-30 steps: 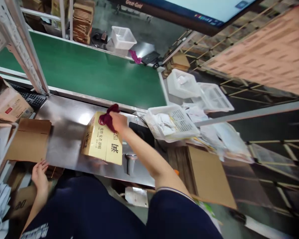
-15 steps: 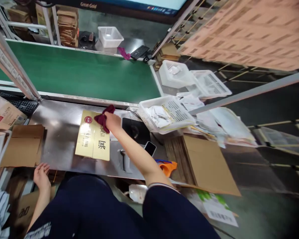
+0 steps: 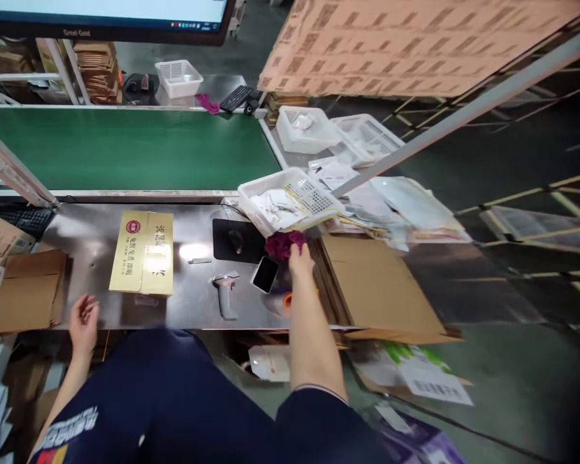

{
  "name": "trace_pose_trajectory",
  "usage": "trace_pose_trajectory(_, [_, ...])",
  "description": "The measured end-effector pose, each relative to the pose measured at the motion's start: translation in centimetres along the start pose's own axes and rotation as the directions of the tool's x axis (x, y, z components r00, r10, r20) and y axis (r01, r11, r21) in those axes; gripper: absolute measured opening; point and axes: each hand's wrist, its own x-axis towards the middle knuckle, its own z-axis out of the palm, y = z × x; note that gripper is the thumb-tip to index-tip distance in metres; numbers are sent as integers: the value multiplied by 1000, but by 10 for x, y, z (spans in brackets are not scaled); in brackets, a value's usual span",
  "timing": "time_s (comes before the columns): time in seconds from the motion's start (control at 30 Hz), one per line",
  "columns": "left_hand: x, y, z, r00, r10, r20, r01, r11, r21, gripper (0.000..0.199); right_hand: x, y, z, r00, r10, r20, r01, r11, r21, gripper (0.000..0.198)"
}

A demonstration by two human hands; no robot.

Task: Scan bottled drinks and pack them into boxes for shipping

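A crumpled dark magenta cloth [image 3: 281,244] is in my right hand [image 3: 301,263], beside the mouse pad and just below the white basket. Its fingers are partly hidden from above. My left hand [image 3: 84,317] hangs loosely at the front edge of the metal table, fingers slightly curled and apart, holding nothing. To its right lies a gold box [image 3: 142,253] with a red round seal and dark characters. A phone [image 3: 265,274] lies close to my right forearm. The barcode scanner [image 3: 225,295] rests on the tabletop between the gold box and that arm.
A white basket [image 3: 251,193] with papers stands at the table's back edge. Flat cardboard [image 3: 381,283] is stacked on the right, folded cartons [image 3: 26,290] on the left. A black mouse pad [image 3: 225,238] holds a mouse. Behind runs a green conveyor [image 3: 140,145]; a slanting metal post [image 3: 444,113] crosses the right side.
My right hand has moved from the gold box to the right, carrying the cloth to beside the basket. The view has shifted right. My left hand stays near the table edge.
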Motion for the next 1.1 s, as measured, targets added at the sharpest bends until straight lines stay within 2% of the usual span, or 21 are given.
trace_pose_trajectory(0.07, [10,23,10,973,130,189,-141,989,47,79,-29,24,24,992,29,126,-30,999,11,52])
trace_pose_trajectory(0.13, [23,46,19,919,203,337,-251,962,104,88,-74,38,61,960,45,275,-50,999,10,49])
trace_pose_trajectory(0.23, [45,76,29,850,246,466,-367,911,188,81,-143,43,115,918,77,390,-78,997,-14,51])
trace_pose_trajectory(0.33, [60,91,35,784,289,550,-463,861,208,68,-185,33,143,929,112,352,-115,993,-14,72])
trace_pose_trajectory(0.4, [66,92,38,744,335,578,-523,830,192,61,-203,26,143,932,101,349,-117,993,27,75])
trace_pose_trajectory(0.5, [69,85,44,697,401,594,-594,788,165,54,-243,24,121,916,-10,402,-53,988,144,57])
trace_pose_trajectory(0.63, [65,78,56,640,451,623,-666,730,156,54,-329,31,81,836,-269,478,112,937,330,41])
trace_pose_trajectory(0.7, [60,78,63,637,443,631,-668,726,163,54,-368,30,69,787,-403,467,229,894,386,40])
trace_pose_trajectory(0.77, [56,80,69,656,420,627,-636,755,159,54,-392,27,64,766,-465,443,310,872,379,36])
trace_pose_trajectory(0.9, [55,83,71,691,375,617,-531,843,82,56,-412,28,68,795,-459,397,335,877,345,27])
trace_pose_trajectory(1.0, [56,80,63,687,341,641,-464,885,27,58,-420,38,68,808,-456,374,315,870,379,22])
trace_pose_trajectory(1.1, [54,72,52,674,339,657,-478,877,38,60,-416,49,67,814,-421,399,288,890,352,21])
